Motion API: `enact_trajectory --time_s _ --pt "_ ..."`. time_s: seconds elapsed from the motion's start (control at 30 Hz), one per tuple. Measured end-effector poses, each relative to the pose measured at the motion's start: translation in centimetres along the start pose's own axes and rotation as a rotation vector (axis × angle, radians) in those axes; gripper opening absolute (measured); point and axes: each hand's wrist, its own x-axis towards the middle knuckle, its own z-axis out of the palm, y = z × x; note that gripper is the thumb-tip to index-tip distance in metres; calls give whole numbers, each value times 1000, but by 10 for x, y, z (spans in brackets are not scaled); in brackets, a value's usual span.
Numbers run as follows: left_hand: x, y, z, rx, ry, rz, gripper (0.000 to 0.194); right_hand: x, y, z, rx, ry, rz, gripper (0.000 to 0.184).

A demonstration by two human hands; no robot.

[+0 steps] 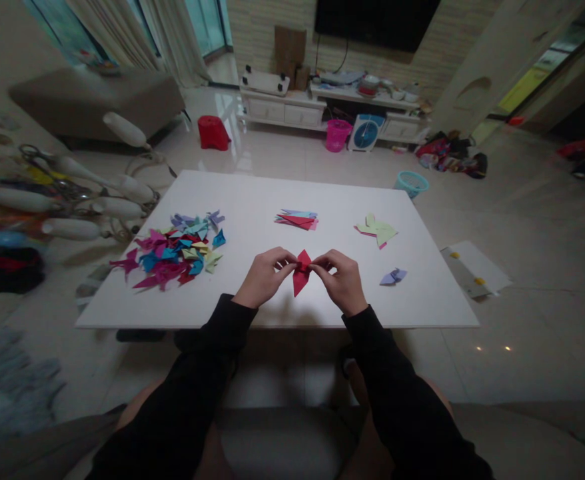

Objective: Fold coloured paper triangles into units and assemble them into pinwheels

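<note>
Above the front half of the white table [252, 308], a red folded paper piece [301, 281] is stretched between my hands. It looks like an origami crane, with one point toward me and one away. My left hand [267, 275] pinches its left side between thumb and fingers. On the right side my right hand [340, 277] pinches it the same way. Beyond it lies a small stack of folded red, pink and blue papers [297, 219]. A purple paper crane [393, 277] rests right of my right hand. Green and pink folded papers [378, 231] lie farther back.
A heap of colourful paper cranes [177, 250] covers the table's left part. Against the left edge stands a lamp with several white shades [72, 229]. On the floor are a red stool [213, 133], a pink bin [338, 135] and a teal basket [412, 183] behind the table.
</note>
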Motion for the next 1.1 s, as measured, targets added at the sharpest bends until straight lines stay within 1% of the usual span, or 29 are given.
enact_trajectory --time_s 0.37,0.83,1.1 --pt "0 0 0 -1 15 5 9 -1 -2 0 -44 -21 -33 13" --pt "0 2 -1 -8 25 1 7 -2 -4 0 -46 -11 -50 8" --pt "0 0 1 -7 1 12 9 -2 -2 0 -41 -19 -46 7"
